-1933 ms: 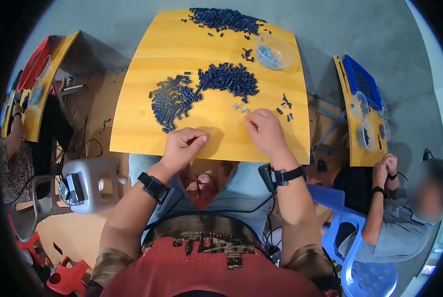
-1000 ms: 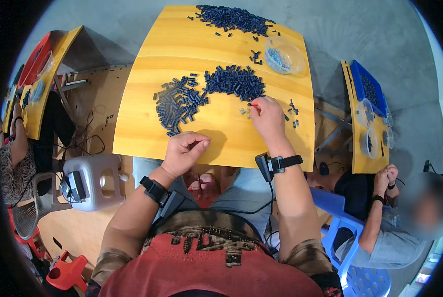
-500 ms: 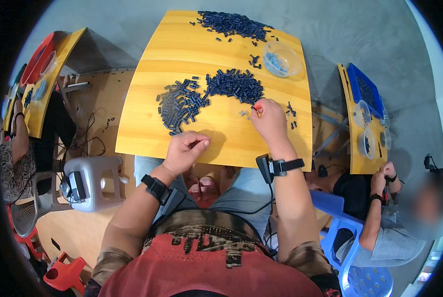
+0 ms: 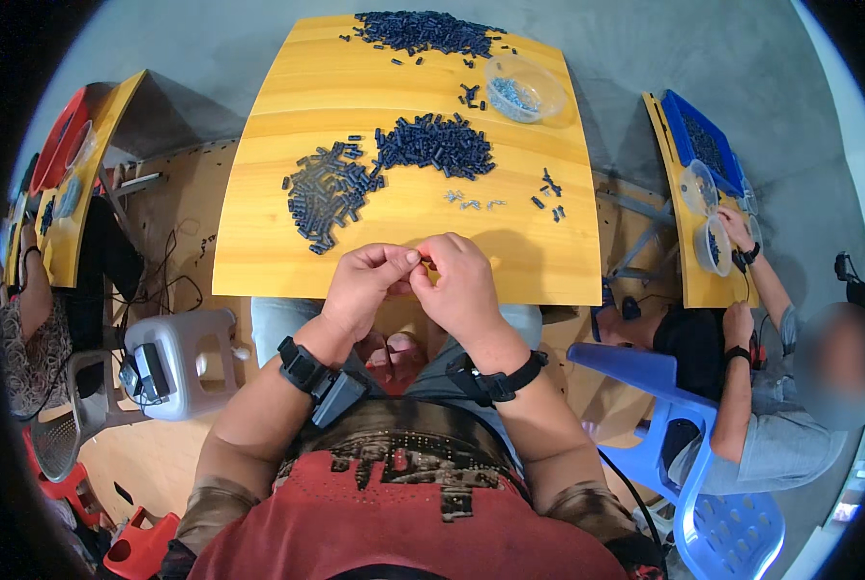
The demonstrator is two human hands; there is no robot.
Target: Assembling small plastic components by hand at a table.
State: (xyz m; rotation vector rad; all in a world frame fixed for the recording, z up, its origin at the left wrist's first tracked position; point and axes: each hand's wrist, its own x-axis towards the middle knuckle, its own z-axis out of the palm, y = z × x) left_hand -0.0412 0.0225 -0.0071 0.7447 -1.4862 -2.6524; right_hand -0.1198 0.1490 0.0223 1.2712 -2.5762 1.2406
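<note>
My left hand (image 4: 363, 282) and my right hand (image 4: 459, 288) meet just over the table's near edge, thumbs and fingertips pinched together. A small dark piece shows between the fingertips, mostly hidden by them. Beyond the hands lies a heap of short black plastic pieces (image 4: 436, 147). To its left spreads a looser pile of similar dark pieces (image 4: 328, 198). A few tiny silvery pieces (image 4: 468, 202) lie between the heap and my right hand. Several black pieces (image 4: 549, 186) lie apart to the right.
The yellow wooden table (image 4: 268, 126) bears another black heap (image 4: 427, 33) at its far edge and a clear round tub (image 4: 539, 89) with small bluish pieces. At right, a person works by a blue tray (image 4: 679, 114); a blue chair (image 4: 689, 425) stands nearby. A grey stool (image 4: 195, 338) is at left.
My right hand has come back from the black heap toward my left hand, and their fingertips now meet. The view has shifted slightly. The person at right has reached one hand to a tub.
</note>
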